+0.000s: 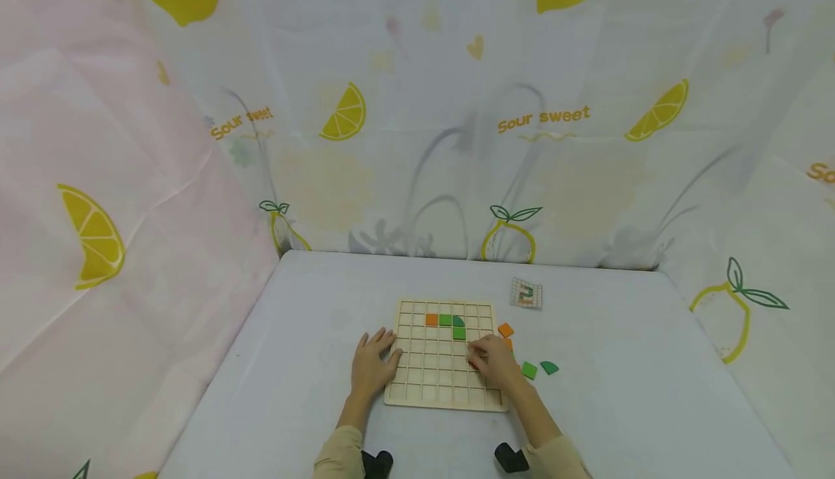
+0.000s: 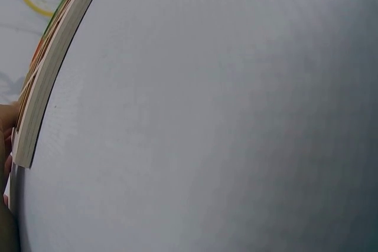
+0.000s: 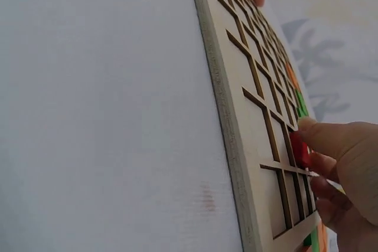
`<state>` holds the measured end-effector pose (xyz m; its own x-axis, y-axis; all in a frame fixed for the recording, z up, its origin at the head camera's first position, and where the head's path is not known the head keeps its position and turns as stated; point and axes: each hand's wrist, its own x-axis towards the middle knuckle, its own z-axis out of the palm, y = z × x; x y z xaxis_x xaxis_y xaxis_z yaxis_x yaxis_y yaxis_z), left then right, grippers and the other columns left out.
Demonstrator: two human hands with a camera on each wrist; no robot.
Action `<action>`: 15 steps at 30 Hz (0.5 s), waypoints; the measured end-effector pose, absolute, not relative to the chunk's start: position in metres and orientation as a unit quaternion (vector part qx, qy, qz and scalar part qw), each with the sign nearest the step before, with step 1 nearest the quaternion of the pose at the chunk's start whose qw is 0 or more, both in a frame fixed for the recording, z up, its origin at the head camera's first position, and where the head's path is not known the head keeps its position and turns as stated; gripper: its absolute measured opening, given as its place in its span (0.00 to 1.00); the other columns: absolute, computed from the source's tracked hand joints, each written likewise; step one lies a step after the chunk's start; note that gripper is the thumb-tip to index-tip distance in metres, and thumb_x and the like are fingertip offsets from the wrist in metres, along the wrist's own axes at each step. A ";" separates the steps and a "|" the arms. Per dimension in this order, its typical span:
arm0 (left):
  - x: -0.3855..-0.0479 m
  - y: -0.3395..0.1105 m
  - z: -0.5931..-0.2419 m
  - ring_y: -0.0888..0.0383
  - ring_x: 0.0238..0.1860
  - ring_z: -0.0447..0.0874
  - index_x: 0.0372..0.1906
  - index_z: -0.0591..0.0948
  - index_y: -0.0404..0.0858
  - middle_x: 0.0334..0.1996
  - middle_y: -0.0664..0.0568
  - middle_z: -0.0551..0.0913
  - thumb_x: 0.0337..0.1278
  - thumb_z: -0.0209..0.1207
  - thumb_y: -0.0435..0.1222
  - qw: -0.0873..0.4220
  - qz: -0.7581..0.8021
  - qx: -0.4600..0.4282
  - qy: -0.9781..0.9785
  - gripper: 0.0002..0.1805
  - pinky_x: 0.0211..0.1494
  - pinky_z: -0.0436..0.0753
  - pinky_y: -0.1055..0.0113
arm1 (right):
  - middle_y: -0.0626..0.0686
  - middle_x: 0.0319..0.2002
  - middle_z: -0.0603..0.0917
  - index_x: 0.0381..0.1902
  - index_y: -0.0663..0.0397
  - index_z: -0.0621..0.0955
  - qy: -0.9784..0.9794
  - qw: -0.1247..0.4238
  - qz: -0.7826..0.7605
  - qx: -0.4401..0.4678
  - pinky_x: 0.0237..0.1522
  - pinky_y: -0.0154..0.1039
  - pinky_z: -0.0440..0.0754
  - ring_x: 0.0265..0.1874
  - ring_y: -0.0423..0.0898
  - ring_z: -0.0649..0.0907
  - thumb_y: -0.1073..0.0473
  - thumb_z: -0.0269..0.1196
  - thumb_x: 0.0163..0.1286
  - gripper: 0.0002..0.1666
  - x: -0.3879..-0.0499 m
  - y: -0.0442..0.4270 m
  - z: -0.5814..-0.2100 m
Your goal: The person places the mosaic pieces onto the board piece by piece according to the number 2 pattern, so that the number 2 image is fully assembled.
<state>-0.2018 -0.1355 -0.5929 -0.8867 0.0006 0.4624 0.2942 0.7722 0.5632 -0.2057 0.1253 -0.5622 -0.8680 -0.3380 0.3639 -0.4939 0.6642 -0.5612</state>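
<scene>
A square wooden grid board (image 1: pixel 429 377) lies on the white table. In its upper cells sit an orange square tile (image 1: pixel 432 319), a green square tile (image 1: pixel 446 319), a dark green quarter-round tile (image 1: pixel 459 321) and, below that one, another green square tile (image 1: pixel 459 333). My left hand (image 1: pixel 373 364) rests at the board's left edge with its fingers extended. Over the right side of the board, my right hand (image 1: pixel 496 361) pinches a red tile (image 3: pixel 299 149) between thumb and fingers, down at the grid. The head view mostly hides that tile.
Right of the board lie loose tiles: an orange one (image 1: pixel 505 330), a green square (image 1: pixel 529 370) and a dark green quarter-round (image 1: pixel 549 367). A small pattern card (image 1: pixel 526 294) lies behind them. Lemon-printed curtains (image 1: pixel 404 175) enclose the table's back and sides.
</scene>
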 end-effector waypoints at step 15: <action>-0.203 -0.136 -0.595 0.44 0.53 0.80 0.44 0.83 0.31 0.46 0.42 0.84 0.45 0.66 0.34 0.225 -0.331 -0.082 -0.913 0.18 0.67 0.65 0.45 | 0.48 0.26 0.76 0.29 0.60 0.80 -0.918 0.045 0.360 0.162 0.25 0.31 0.73 0.26 0.39 0.71 0.67 0.69 0.54 0.06 -0.194 0.130 -0.558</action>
<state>-0.2026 -0.1361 -0.5954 -0.8856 0.0011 0.4645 0.2986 0.7673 0.5675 -0.1941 0.1297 -0.5581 -0.9433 -0.2649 0.1999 -0.3302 0.6886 -0.6456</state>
